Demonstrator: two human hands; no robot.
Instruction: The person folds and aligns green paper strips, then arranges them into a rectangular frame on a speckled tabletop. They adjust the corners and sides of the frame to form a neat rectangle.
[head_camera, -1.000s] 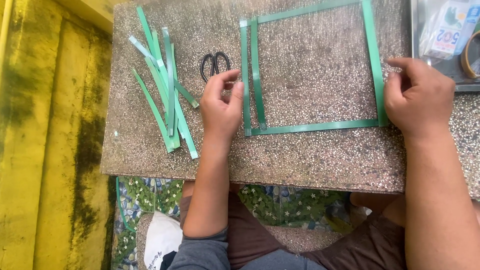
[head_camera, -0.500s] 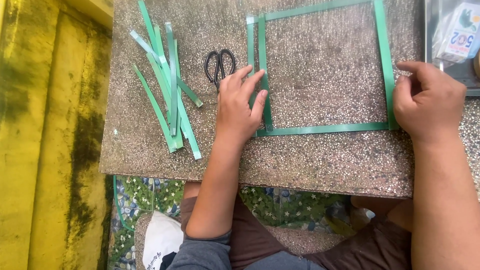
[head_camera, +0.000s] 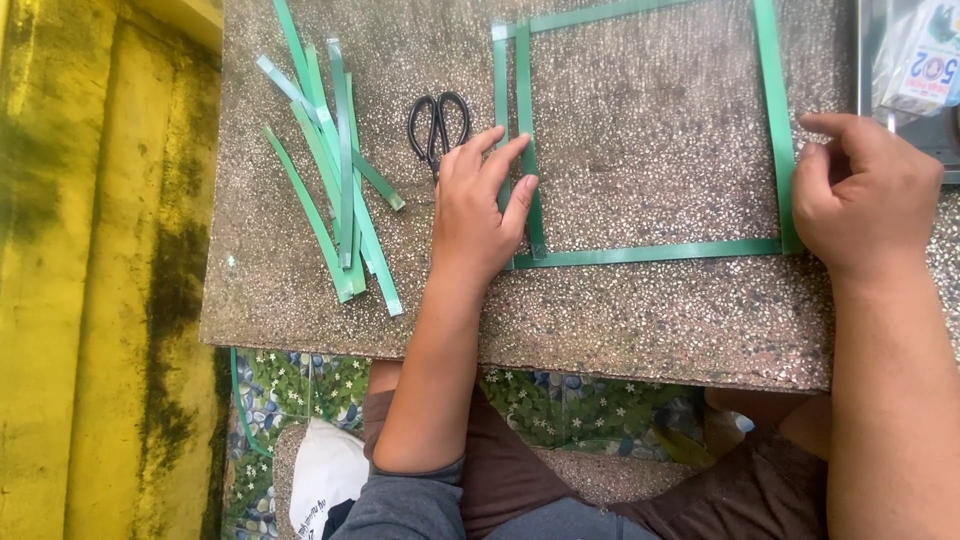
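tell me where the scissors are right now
In the head view, the black scissors lie on the speckled stone table, between the loose green strips and the left hand.

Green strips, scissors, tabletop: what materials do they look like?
Green strips: likely plastic strapping band; thin, flat, uniform width, slight sheen, ends cut clean. The left hand presses two of them; the right hand rests at the frame's right strip.
Scissors: dark metal throughout, looped handles, matte; coating unclear.
Tabletop: speckled stone-chip slab, probably terrazzo or cast concrete, rough and dull.
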